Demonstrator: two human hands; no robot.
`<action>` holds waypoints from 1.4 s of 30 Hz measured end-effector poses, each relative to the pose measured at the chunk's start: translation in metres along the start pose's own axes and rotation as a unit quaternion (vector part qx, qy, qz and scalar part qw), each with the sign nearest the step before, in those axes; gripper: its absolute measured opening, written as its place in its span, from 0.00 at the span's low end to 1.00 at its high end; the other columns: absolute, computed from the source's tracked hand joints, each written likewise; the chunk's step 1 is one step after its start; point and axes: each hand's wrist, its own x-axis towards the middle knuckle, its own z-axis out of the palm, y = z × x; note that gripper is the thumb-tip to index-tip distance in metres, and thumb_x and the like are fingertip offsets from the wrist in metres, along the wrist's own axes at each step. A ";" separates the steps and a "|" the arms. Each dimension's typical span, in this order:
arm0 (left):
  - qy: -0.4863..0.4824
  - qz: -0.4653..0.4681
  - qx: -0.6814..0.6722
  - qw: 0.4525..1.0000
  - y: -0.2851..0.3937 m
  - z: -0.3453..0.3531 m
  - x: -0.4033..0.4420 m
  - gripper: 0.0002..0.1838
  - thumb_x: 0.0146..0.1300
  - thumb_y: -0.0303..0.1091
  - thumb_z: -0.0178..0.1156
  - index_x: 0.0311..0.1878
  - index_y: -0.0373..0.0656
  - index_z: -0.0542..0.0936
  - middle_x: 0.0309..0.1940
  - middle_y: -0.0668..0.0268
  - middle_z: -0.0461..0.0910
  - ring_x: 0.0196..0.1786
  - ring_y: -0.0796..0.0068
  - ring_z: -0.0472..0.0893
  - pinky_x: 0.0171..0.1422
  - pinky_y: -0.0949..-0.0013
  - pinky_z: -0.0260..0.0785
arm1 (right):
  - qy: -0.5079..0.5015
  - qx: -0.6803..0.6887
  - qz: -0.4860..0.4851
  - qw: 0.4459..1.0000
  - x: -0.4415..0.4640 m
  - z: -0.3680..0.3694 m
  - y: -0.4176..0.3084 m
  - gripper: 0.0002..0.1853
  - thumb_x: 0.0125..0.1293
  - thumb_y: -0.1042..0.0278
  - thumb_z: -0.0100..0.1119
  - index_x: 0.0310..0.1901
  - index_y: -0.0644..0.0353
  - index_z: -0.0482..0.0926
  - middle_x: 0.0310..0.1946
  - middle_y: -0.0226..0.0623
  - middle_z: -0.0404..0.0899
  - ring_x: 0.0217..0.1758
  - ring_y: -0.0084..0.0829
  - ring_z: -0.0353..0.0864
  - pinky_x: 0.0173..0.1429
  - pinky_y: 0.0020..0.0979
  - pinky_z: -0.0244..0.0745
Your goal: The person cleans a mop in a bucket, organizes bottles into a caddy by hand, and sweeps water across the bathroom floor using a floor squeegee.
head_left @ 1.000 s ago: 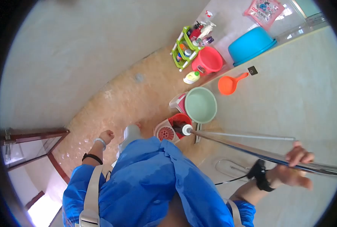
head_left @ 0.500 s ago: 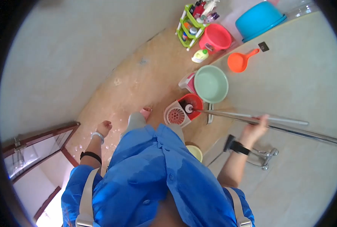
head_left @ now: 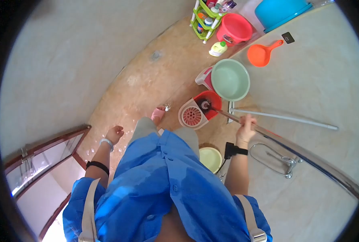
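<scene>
My right hand (head_left: 247, 127) is wrapped around the metal handle of a mop (head_left: 304, 157), which slants from the lower right down to the floor. Its head sits in the water compartment of a red mop bucket (head_left: 217, 100), beside the pale wringer basket (head_left: 192, 116). My left hand (head_left: 115, 134) hangs at my side with its fingers loosely curled and nothing visible in them. A pink slipper (head_left: 158, 111) shows on one foot, on the wet floor left of the bucket.
A green basin (head_left: 230, 80) stands behind the bucket. Farther back are a detergent bottle (head_left: 218, 49), a pink bucket (head_left: 234, 29), a green rack (head_left: 205, 25) and a blue tub (head_left: 282, 14). An orange dipper (head_left: 260, 55) hangs on the right wall, near a white pole (head_left: 286, 117) and a tap (head_left: 289, 166).
My right hand has moved left, closer to the bucket, and the mop handle now slants more steeply across the view. My left hand stays low at my side.
</scene>
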 end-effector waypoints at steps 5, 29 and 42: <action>-0.006 0.030 -0.022 0.999 0.012 0.005 0.001 0.16 0.56 0.36 0.58 0.45 0.38 0.78 0.38 0.55 0.80 0.42 0.62 0.79 0.49 0.65 0.70 | -0.008 -0.076 0.089 0.993 0.014 0.011 0.014 0.15 0.60 0.69 0.60 0.19 0.54 0.65 0.18 0.28 0.67 0.23 0.23 0.67 0.33 0.27 0.67; -0.026 0.022 -0.025 0.999 -0.022 0.014 0.056 0.18 0.56 0.41 0.57 0.46 0.40 0.77 0.39 0.54 0.80 0.44 0.59 0.79 0.49 0.64 0.71 | 0.217 0.193 -0.176 0.941 0.046 0.009 -0.330 0.18 0.55 0.52 0.63 0.28 0.60 0.72 0.20 0.35 0.71 0.28 0.29 0.71 0.44 0.36 0.67; 0.003 0.023 -0.040 0.999 -0.012 0.006 0.002 0.16 0.55 0.35 0.56 0.44 0.36 0.77 0.39 0.53 0.80 0.42 0.59 0.80 0.48 0.65 0.71 | 0.037 0.040 0.034 0.998 0.046 0.005 -0.016 0.14 0.59 0.70 0.59 0.20 0.54 0.65 0.15 0.28 0.65 0.21 0.22 0.65 0.34 0.29 0.66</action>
